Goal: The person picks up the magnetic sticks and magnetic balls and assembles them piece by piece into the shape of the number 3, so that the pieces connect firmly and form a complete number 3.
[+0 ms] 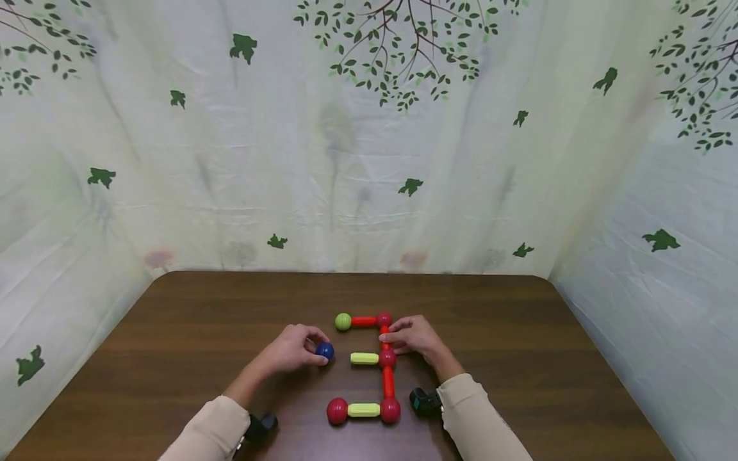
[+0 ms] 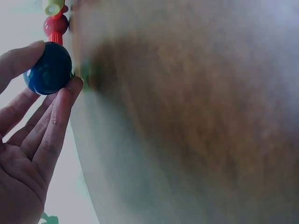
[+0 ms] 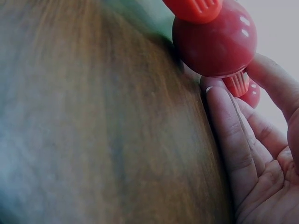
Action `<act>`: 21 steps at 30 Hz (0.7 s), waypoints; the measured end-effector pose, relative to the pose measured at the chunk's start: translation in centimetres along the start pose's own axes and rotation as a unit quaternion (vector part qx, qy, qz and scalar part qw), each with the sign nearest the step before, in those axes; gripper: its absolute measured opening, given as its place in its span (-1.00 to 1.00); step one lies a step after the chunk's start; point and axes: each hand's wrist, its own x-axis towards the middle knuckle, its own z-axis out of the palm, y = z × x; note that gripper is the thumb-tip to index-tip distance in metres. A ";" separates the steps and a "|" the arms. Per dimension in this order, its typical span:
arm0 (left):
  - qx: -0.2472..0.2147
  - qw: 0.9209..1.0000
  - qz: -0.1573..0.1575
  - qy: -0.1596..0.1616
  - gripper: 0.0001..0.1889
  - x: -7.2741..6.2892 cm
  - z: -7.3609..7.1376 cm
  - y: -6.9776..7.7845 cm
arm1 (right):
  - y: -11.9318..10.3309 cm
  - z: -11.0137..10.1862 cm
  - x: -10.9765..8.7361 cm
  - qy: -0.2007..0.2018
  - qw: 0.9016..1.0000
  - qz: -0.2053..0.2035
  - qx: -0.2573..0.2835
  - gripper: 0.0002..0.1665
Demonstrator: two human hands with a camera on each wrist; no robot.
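My left hand [image 1: 296,347] pinches a dark blue ball [image 1: 325,350] between thumb and fingers, left of the free end of a yellow-green rod [image 1: 364,358]. There is a gap between ball and rod. On the table lies a joined figure of rods and balls, shaped like a backward E. With thumb and fingers, my right hand [image 1: 416,337] grips the upper upright red rod, just above the middle red ball [image 1: 387,358]. In the right wrist view the fingers lie close around that rod [image 3: 237,84], beside the red ball [image 3: 216,39].
The figure's top arm is a red rod [image 1: 363,321] ending in a lime green ball [image 1: 343,321]. Its bottom arm, a yellow-green rod [image 1: 364,410], ends in a red ball [image 1: 337,411]. A brown wooden table [image 1: 519,358] carries everything; a leaf-patterned curtain [image 1: 346,192] hangs behind.
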 end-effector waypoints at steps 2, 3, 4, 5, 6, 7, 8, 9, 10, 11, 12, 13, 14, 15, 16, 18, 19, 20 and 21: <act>0.004 1.000 0.005 -0.004 -0.70 -0.1 0.2 0.1 | 0.0 0.0 -0.1 0.002 1.000 0.001 -0.005 -0.66; 0.005 1.000 0.007 -0.004 -0.70 -0.1 0.3 0.1 | -0.1 0.0 -0.1 0.003 1.000 0.002 -0.009 -0.65; 0.009 1.000 0.013 -0.004 -0.70 -0.1 0.3 0.2 | -0.1 0.0 -0.2 0.004 1.000 0.002 -0.012 -0.65; 0.013 1.000 0.019 -0.004 -0.70 -0.1 0.4 0.3 | -0.1 0.0 -0.2 0.004 1.000 0.002 -0.014 -0.65; 0.013 1.000 0.023 -0.004 -0.70 -0.1 0.4 0.5 | -0.2 0.0 -0.2 0.004 1.000 0.002 -0.016 -0.65; 0.013 0.999 0.031 -0.003 -0.70 -0.1 0.5 0.6 | -0.2 0.0 -0.2 0.004 1.000 0.003 -0.017 -0.65; 0.012 0.999 0.035 -0.004 -0.70 -0.2 0.6 0.7 | -0.2 0.0 -0.3 0.004 1.000 0.002 -0.017 -0.65; 0.011 0.999 0.037 -0.004 -0.70 -0.2 0.6 0.8 | -0.2 0.0 -0.2 0.003 1.000 0.001 -0.017 -0.65; 0.010 0.999 0.041 -0.006 -0.70 -0.2 0.7 0.9 | -0.1 0.0 -0.2 0.003 1.000 0.000 -0.017 -0.65; 0.008 0.999 0.044 -0.007 -0.70 -0.2 0.8 1.0 | -0.1 0.1 -0.2 0.003 1.000 0.000 -0.016 -0.65; 0.006 0.999 0.044 -0.008 -0.70 -0.2 0.9 1.1 | -0.1 0.1 -0.2 0.002 1.000 0.000 -0.015 -0.66; 0.005 0.999 0.044 -0.009 -0.70 -0.1 1.0 1.1 | -0.1 0.1 -0.2 0.001 1.000 0.000 -0.013 -0.66; 0.005 0.999 0.042 -0.011 -0.70 -0.1 1.1 1.1 | 0.0 0.1 -0.2 0.000 1.000 -0.001 -0.012 -0.66; 0.005 0.999 0.043 -0.011 -0.70 0.0 1.1 1.1 | 0.0 0.2 -0.1 -0.001 1.000 0.001 -0.011 -0.66; 0.006 0.999 0.046 -0.012 -0.70 0.0 1.2 1.1 | 0.1 0.2 -0.1 -0.002 1.000 0.001 -0.010 -0.66; 0.009 0.999 0.047 -0.011 -0.70 0.1 1.2 1.1 | 0.2 0.2 -0.1 -0.003 1.000 0.004 -0.006 -0.66; 0.011 0.999 0.048 -0.011 -0.70 0.2 1.3 1.1 | 0.2 0.2 0.0 -0.003 1.000 0.005 -0.004 -0.66; 0.012 0.999 0.049 -0.010 -0.70 0.2 1.3 1.1 | 0.2 0.2 0.0 -0.002 1.000 0.004 -0.005 -0.66; 0.012 0.999 0.050 -0.010 -0.70 0.3 1.3 1.2 | 0.2 0.2 0.0 -0.001 1.000 0.006 -0.003 -0.67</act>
